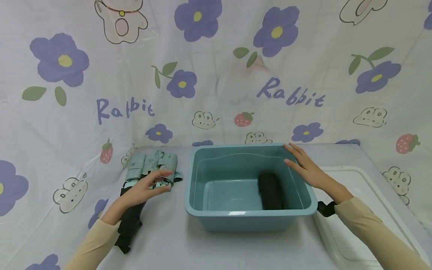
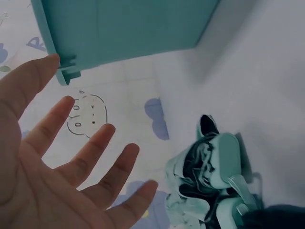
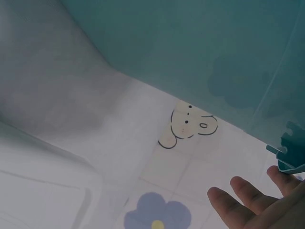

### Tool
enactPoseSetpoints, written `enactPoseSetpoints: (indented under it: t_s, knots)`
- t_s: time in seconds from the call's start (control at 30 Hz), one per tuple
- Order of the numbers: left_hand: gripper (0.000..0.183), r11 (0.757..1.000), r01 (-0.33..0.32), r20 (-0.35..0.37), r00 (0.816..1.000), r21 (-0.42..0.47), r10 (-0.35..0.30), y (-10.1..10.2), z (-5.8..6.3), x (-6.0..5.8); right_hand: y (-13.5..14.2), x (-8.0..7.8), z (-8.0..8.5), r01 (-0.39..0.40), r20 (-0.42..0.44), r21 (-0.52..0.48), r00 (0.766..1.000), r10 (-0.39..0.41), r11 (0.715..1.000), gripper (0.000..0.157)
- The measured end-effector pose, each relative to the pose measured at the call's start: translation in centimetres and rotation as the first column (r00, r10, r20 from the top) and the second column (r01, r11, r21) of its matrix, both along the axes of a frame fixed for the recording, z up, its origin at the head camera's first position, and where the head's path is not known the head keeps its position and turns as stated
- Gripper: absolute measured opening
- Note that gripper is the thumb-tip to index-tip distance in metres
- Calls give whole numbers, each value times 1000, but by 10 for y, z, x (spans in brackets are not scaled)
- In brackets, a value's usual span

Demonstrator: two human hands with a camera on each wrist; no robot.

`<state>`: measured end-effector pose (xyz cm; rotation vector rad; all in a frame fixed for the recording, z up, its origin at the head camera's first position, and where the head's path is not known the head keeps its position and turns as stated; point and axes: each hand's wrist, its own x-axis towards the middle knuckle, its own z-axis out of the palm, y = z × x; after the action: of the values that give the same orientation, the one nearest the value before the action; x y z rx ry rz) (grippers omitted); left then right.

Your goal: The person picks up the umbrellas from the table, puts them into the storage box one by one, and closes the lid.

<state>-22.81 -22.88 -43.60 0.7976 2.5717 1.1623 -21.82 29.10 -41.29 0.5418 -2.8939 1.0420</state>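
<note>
Flanking bin [image 1: 248,222], left hand [image 1: 143,189] spread by bundles [image 1: 151,164], right hand [image 1: 308,170] spread, lid [image 1: 363,191] alongside

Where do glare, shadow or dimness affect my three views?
Head: a small glare patch on the near rim of the blue plastic tub, and the black bundle inside shows little detail; left wrist: dimmer, soft shadow on the table beside the tub; right wrist: also dim, grey shadow between tub and white lid.

White sheeting [image 1: 222,67] hangs across the back and down both sides, printed with purple flowers [image 1: 276,32], red strawberries [image 1: 243,120] and "Rabbit" lettering [image 1: 291,96]; below, a pale flat surface [image 1: 162,232] catches soft light.
</note>
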Motion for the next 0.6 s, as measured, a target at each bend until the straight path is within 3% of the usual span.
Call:
enactPoseSetpoints:
  t_s: [0.2,0.37,0.6]
  knots:
    - [49,997,-1,-41,999,-83,-2,-13,-13,4,-1,0,2,3,3,-9,1000,-3,1000,57]
    - [48,989,-34,-117,993,-145,17,-20,-16,8,-2,0,3,2,3,-16,1000,-2,1000,56]
    - [48,955,-90,-235,972,-282,23,-33,-24,12,-1,1,1,0,4,-25,1000,0,1000,56]
